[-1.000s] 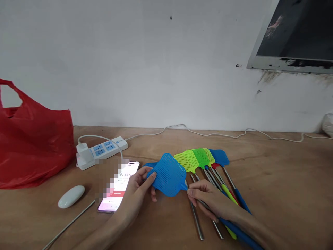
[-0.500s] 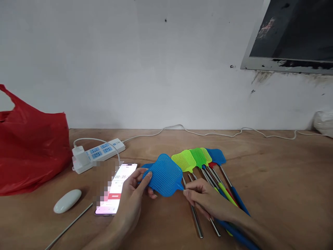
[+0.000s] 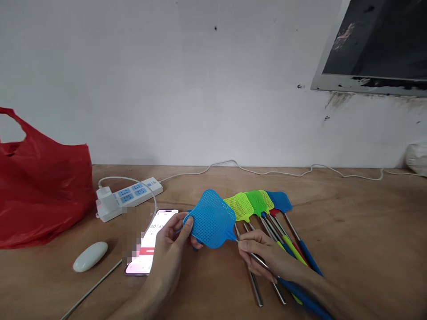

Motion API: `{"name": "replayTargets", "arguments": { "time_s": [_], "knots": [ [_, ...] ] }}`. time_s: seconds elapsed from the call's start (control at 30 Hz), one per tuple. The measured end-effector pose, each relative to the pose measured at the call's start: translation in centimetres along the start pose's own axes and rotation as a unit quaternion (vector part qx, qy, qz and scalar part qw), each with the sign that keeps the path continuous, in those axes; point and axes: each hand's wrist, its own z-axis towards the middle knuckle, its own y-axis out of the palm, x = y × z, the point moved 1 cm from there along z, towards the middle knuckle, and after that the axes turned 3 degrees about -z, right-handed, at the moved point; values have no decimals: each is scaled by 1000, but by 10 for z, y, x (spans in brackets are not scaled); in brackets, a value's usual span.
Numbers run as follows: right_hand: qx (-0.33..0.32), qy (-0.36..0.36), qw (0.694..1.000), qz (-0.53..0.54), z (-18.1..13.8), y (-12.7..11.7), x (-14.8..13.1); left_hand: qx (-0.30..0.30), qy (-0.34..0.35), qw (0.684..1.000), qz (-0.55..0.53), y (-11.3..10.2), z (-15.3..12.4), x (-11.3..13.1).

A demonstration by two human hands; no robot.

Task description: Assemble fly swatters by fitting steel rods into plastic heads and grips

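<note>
I am lifting the blue head (image 3: 211, 218) a little higher than a second ago, my left hand (image 3: 173, 246) pinching its left edge while my right hand (image 3: 263, 253) is closing on the rod (image 3: 258, 260) at its neck, above the table (image 3: 350, 231), beside the swatters (image 3: 256, 202).

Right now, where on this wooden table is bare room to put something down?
Bare wood lies right of the row of fly swatters, up to the white cable along the wall. A smaller patch sits between the power strip and the swatters. It is crowded near both hands: phone, left hand, blue swatter head, right hand.
</note>
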Motion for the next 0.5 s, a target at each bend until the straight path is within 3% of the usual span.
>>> {"name": "replayTargets", "arguments": {
  "time_s": [0.1, 0.3, 0.5],
  "knots": [
    [37, -9, 994, -107, -4, 1, -3, 15, -9, 1000, -7, -1, 0, 1],
    [78, -9, 978, -195, -7, 7, -5, 40, -14, 999, -15, 1, 0, 5],
    [124, -117, 918, -357, -7, 9, -12, 54, -30, 998, -18, 3, 2, 5]
  ]
}}
